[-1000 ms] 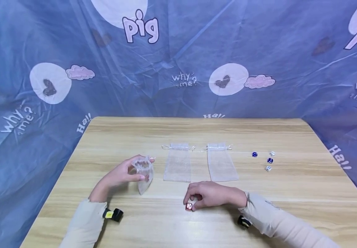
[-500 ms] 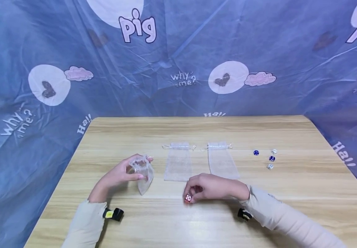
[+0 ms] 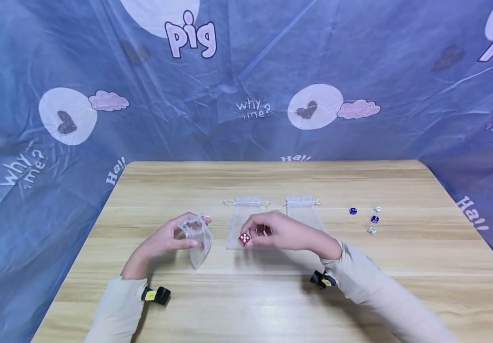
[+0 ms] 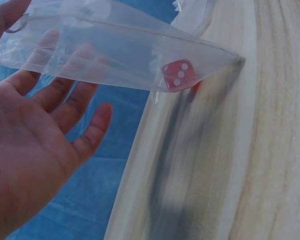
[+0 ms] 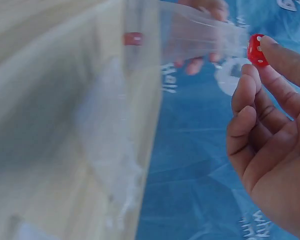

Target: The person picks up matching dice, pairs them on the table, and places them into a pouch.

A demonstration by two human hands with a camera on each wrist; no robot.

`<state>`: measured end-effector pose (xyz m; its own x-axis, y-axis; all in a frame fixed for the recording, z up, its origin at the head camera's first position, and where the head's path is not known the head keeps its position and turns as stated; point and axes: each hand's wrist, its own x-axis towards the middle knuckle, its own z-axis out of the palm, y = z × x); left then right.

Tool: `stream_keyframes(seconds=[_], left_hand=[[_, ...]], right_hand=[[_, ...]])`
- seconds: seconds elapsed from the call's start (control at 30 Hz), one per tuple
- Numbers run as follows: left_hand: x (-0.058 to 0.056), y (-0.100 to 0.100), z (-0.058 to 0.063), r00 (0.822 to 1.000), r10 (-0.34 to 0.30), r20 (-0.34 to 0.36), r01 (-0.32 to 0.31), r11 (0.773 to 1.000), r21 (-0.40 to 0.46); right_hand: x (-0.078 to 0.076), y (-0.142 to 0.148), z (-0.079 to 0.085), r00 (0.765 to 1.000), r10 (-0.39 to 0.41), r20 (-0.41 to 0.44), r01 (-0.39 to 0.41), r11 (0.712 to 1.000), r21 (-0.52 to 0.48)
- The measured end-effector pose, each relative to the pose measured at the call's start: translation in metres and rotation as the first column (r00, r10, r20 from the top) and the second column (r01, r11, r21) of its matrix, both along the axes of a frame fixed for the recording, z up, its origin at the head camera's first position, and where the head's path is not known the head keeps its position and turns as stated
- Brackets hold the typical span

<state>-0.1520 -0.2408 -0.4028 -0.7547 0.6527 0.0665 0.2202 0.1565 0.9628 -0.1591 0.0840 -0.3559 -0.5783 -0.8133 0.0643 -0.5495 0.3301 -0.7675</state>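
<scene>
Tabletop [image 3: 237, 300] — right hand [image 3: 281, 230] pinching red die [image 3: 244, 239], partly hiding bags [image 3: 305, 214] — left hand [image 3: 166, 238] holding pouch [image 3: 202, 237]

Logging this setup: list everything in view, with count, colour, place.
Backdrop: 1, blue, far side
Table: 1, light wood, before it
Held bag: 1, sheer white, centre-left
Bagged die: at least 1, red, inside that bag
Held die: 1, red, near centre
Flat bags: 2, sheer white, lying mid-table
Blue dice: 2, blue, table right
White dice: 2, white, beside them
Wrist cameras: 2, black, one per wrist
Sleeves: 2, beige, one per arm
Left hand: 1, bare, gripping held bag
Right hand: 1, bare, pinching held die
</scene>
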Motion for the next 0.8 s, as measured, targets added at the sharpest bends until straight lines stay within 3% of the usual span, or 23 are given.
stream_keyframes(seconds=[0.4, 0.8], left_hand=[[0.000, 0.001, 0.000, 1.000, 0.023, -0.009, -0.024, 0.999, -0.031], [0.000, -0.001, 0.002, 0.999, 0.019, -0.035, -0.020, 0.999, -0.037]], right_hand=[[-0.010, -0.038, 0.036, 0.997, -0.031, -0.071, 0.023, 0.994, -0.106], [-0.011, -0.077, 0.030, 0.998, -0.019, -0.066, 0.010, 0.992, -0.122]])
